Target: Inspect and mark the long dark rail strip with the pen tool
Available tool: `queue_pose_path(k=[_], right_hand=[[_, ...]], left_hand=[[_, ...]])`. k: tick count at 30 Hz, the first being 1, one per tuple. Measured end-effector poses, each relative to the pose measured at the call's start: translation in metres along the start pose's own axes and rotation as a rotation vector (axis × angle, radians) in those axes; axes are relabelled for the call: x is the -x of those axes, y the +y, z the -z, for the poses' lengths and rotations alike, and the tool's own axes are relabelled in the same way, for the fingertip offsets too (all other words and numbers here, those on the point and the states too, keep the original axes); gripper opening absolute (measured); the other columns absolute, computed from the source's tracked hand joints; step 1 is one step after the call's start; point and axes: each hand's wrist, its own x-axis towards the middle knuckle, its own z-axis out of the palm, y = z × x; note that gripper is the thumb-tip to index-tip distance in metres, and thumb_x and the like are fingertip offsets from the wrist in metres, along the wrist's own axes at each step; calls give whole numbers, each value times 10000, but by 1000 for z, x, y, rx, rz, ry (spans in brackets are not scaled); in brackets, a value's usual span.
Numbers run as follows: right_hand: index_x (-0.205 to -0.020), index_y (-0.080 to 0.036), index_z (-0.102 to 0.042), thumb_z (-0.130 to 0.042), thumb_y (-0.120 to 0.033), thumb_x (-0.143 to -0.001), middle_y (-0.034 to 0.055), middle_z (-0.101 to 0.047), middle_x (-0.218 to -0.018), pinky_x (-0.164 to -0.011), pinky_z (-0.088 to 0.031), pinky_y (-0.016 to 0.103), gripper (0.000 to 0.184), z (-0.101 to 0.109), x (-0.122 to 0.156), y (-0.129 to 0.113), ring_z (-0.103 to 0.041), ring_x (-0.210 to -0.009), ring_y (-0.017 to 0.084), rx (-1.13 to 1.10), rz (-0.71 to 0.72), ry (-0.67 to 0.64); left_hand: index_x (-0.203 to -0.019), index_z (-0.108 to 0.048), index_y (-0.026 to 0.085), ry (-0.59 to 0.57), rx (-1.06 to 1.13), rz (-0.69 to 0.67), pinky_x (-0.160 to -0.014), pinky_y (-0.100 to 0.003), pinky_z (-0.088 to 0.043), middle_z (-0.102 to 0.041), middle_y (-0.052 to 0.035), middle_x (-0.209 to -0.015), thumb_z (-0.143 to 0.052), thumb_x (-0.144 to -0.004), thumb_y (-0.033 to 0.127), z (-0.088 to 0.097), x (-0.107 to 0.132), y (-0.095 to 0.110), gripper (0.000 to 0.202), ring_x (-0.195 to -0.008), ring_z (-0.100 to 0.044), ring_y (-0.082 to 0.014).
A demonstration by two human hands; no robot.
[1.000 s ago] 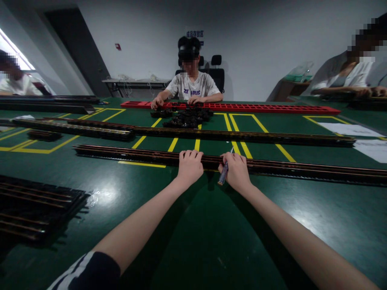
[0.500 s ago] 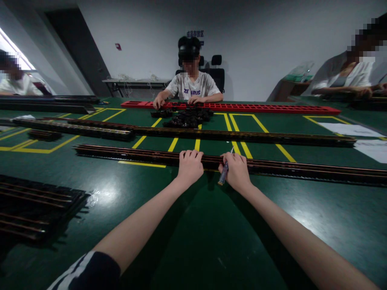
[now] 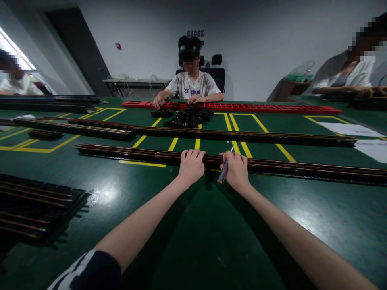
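A long dark rail (image 3: 127, 154) lies across the green table (image 3: 187, 237) in front of me. My left hand (image 3: 191, 166) rests on it with the fingers curled over its near edge. Just to the right, my right hand (image 3: 236, 170) also lies against the rail and pinches a small blue-handled screwdriver (image 3: 224, 170), its thin tip pointing up toward the rail's top. The two hands are a short gap apart.
A second long rail (image 3: 272, 139) lies farther back, and a red slotted strip (image 3: 256, 108) beyond it. A pile of small black parts (image 3: 187, 117) sits before a person opposite. Stacked dark rails (image 3: 33, 209) lie at my left. White papers (image 3: 359, 135) lie at the right. Other people sit at both sides.
Both my hands have shifted very slightly to the right along the rail; the grip on the screwdriver is the same.
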Motion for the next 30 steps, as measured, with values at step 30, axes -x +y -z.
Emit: queue_pose_path(k=[30], right_hand=[[-815,-219,-419,-469,-156,-786,91,-670,-955,-853,-327,390,85,0,-1,-3,-557,-886,250,21,55,-38]], left_hand=[[-1120,-597,188,25,-11,85,-1006,-470,-316,-639,-78,-1129,-379,-849,152,1,1,-1,350,-1077,-522,-243]])
